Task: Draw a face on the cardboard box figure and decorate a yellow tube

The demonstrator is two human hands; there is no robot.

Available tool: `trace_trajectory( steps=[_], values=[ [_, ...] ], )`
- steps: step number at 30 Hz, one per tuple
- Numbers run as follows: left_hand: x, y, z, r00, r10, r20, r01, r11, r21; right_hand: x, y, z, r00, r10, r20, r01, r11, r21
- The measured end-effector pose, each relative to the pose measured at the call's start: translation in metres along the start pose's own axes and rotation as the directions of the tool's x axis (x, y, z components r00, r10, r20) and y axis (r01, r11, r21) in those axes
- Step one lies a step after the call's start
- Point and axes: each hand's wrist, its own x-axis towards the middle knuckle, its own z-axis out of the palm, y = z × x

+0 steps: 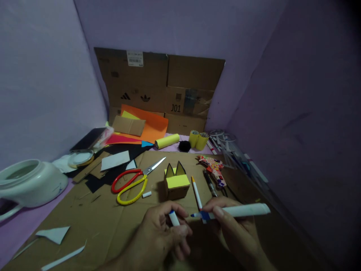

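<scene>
My right hand [231, 222] is closed around a white felt-tip marker [244, 210], whose bare blue tip points left. Between the thumb and fingers of my left hand [163, 233] is a white marker cap [174, 218] with a blue end, apart from the marker. Just beyond my hands stands a small cardboard box [176, 186] with a yellow top and two pointed, dark-edged ears. A white pen with an orange end [196, 192] lies to the right of the box, partly behind my right hand. Another small white cap [147, 194] lies to the box's left.
Scissors [131, 184] with red and yellow handles lie left of the box. A floral-patterned glue gun [214, 169] and a dark pen [210, 183] lie to the right. Yellow rolls [167, 141] sit farther back. A white ceramic pot [34, 182] stands at far left, with paper scraps [56, 234] nearer.
</scene>
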Motion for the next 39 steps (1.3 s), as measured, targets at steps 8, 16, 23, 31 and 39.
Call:
trace_trajectory(
  steps=[8, 16, 23, 31, 39],
  values=[
    [0.000, 0.017, 0.003, 0.989, -0.103, -0.106, 0.100, 0.994, -0.030, 0.002, 0.003, -0.007, 0.999, -0.042, 0.015, 0.042, 0.999, -0.006],
    [0.001, 0.025, 0.006, 0.946, -0.255, -0.200, 0.202, 0.947, -0.251, -0.016, -0.007, 0.013, 0.977, -0.171, -0.126, 0.139, 0.963, -0.229],
    [0.002, 0.018, 0.008, 0.949, -0.242, -0.200, 0.183, 0.944, -0.273, -0.018, -0.012, 0.015, 0.958, -0.284, -0.025, 0.257, 0.897, -0.360],
    [0.001, 0.020, 0.010, 0.943, -0.266, -0.200, 0.210, 0.942, -0.261, -0.011, -0.012, 0.014, 0.927, -0.329, 0.181, 0.373, 0.868, -0.329],
    [0.002, 0.007, 0.007, 0.988, -0.100, -0.120, 0.080, 0.983, -0.164, -0.014, -0.007, 0.019, 1.000, -0.019, -0.009, 0.017, 0.967, -0.254]
  ],
)
